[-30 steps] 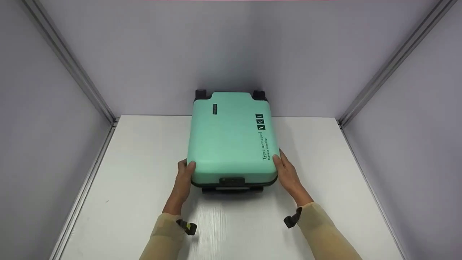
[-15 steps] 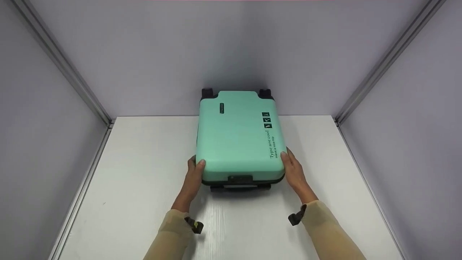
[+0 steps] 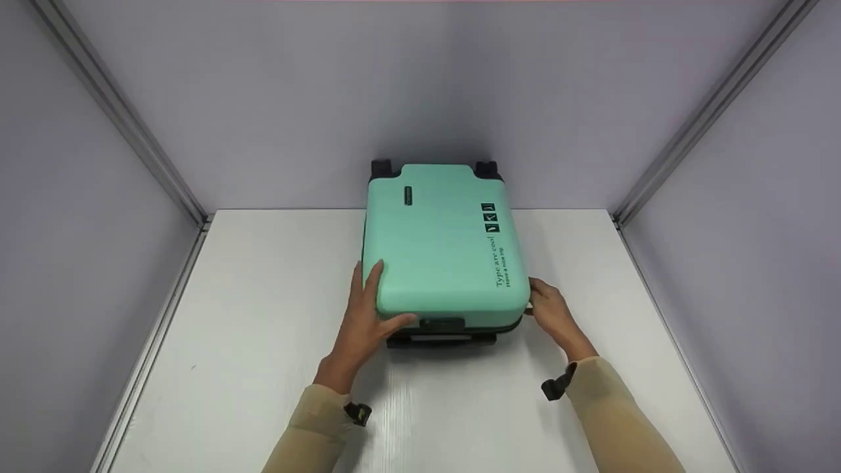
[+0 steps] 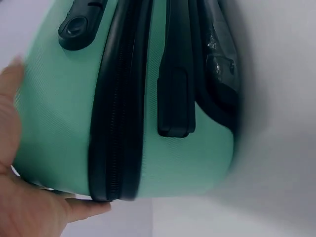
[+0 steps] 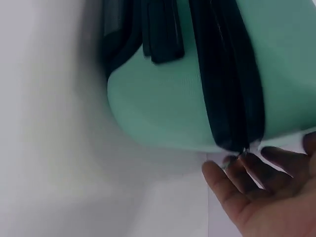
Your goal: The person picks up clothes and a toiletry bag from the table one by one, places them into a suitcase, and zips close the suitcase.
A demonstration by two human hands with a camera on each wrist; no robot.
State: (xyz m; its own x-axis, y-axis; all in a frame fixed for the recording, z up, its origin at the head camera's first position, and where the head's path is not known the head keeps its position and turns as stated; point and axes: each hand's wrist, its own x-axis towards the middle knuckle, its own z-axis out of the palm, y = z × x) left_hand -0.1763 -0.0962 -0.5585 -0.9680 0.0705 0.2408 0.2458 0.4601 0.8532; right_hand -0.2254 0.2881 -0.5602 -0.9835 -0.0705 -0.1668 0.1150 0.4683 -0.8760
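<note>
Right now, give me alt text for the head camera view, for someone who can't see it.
A mint-green suitcase lies on a white surface, its two visible wheels toward the back wall. A person's left hand spreads over its near left corner; the right hand is at its right side's near end.

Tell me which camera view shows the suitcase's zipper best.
The left wrist view: the zipper's teeth show down the suitcase's end. The right wrist view shows it darker and blurrier, with the right hand's fingertips at its end; the head view shows only a dark edge.
</note>
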